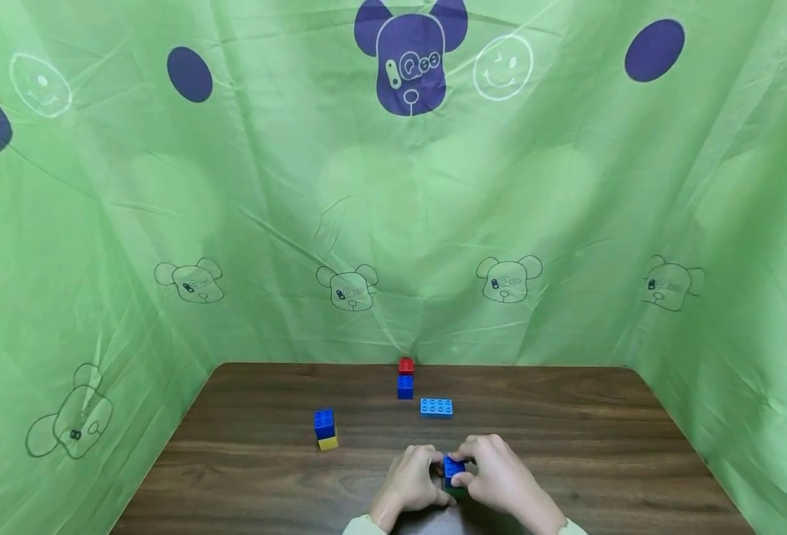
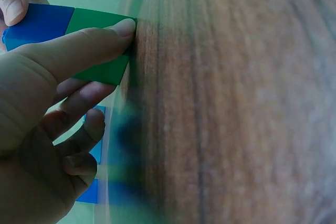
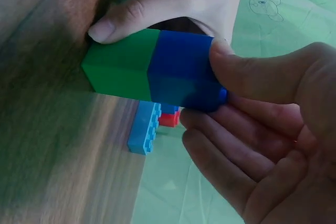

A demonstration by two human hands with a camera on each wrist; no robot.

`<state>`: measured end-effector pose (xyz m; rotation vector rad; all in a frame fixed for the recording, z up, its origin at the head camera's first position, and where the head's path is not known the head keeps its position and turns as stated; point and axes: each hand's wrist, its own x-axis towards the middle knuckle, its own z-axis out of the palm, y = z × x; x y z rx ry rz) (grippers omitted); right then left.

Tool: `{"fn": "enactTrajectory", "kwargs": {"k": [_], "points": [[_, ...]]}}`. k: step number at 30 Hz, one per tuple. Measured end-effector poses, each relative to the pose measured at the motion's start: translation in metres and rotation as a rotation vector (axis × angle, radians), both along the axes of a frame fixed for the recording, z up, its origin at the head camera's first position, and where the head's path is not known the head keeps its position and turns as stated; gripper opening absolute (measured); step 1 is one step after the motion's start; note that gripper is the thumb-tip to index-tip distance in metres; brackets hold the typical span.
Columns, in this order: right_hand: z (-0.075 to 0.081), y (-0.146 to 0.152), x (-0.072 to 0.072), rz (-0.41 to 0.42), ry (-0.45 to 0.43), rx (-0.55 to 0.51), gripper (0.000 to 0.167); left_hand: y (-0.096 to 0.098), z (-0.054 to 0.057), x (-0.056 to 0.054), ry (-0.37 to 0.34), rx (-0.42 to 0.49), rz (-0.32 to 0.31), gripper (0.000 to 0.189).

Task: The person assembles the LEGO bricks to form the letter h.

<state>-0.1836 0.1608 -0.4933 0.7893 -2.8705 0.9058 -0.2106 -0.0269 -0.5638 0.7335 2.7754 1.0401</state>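
Observation:
Close to the front of the table, a blue brick (image 3: 181,66) sits flush on top of a green brick (image 3: 121,61), which stands on the wood. My left hand (image 1: 409,481) pinches the green brick low down between thumb and fingers. From the right, my right hand (image 1: 500,477) grips the blue brick near its studded top, thumb on the near side. In the head view the hands cover most of the green brick, while the blue brick's studs show between them.
A blue brick (image 1: 324,420) on a yellow brick (image 1: 328,443) stands to the left. Beyond the hands lies a light blue long brick (image 1: 436,407). Further back are a blue brick (image 1: 405,387) and a red brick (image 1: 406,365). Green cloth (image 1: 420,223) encloses the wooden table (image 1: 246,475).

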Motion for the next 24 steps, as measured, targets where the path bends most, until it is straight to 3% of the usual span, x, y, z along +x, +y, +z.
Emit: {"fn": "enactTrajectory", "kwargs": {"k": [7,24], "points": [[-0.0031,0.0020,-0.0023,-0.002,-0.100,-0.074,0.021,-0.0024,-0.0024,0.0032,-0.009,0.038,-0.011,0.031],[-0.0081,0.0065,0.0021,0.040,-0.026,-0.127,0.022,-0.0013,-0.0010,0.0042,-0.044,0.048,0.037,0.032]]}}
